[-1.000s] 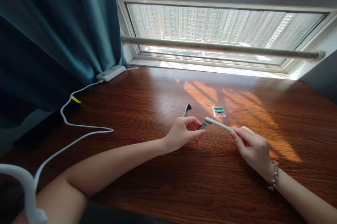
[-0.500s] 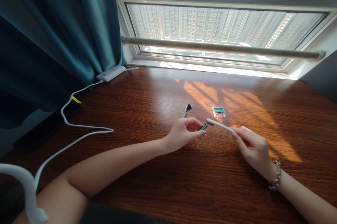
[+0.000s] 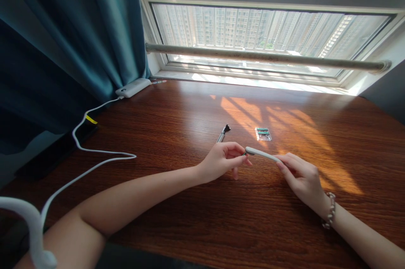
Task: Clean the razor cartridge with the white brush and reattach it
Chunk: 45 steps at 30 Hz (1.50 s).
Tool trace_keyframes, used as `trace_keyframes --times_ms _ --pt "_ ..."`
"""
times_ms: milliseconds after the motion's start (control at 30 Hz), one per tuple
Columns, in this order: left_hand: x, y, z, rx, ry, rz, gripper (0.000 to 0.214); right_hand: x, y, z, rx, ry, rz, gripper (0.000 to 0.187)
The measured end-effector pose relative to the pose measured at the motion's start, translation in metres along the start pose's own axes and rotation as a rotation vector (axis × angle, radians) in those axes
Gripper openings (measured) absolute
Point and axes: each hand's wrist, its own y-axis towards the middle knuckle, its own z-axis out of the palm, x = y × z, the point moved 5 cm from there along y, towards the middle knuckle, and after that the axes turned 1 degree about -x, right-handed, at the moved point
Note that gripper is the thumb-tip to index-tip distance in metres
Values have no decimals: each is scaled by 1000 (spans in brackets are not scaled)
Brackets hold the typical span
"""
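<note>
While the left hand [image 3: 223,161], a little below the frame's centre, pinches a small dark-and-green cartridge [image 3: 244,154] mostly hidden by its fingers, the right hand [image 3: 300,176], in the lower right, grips the handle of a white toothbrush [image 3: 262,153], whose head reaches leftward to the cartridge, though whether the bristles touch it cannot be told. Just above the left hand lies a silver-and-black razor handle [image 3: 222,134], and right of it, near the picture's middle, a clear case [image 3: 263,134] with green-striped pieces rests on the brown table [image 3: 177,125].
</note>
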Motion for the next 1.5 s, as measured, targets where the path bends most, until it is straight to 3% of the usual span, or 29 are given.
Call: trace_keyframes --times_ms 167,667,900,1033,1167,1367,1500 --pt "-2 1 0 2 -51 -11 29 0 1 -4 -62 17 -3 13" --pt "6 5 4 167 -388 -146 18 -4 3 -3 -59 27 40 12" --pt "10 6 3 177 -390 -157 18 -2 2 0 -13 21 -14 13" --pt "10 7 4 156 -375 -167 17 -5 2 -3 -62 10 25 11" --pt "10 6 5 136 -312 -162 19 -1 1 -1 -15 38 -58 14" --pt "5 5 -4 -67 -64 -15 21 -10 1 -1 -51 -23 59 15" --pt "3 3 -5 -125 59 94 21 -7 1 -1 -16 1 -7 17"
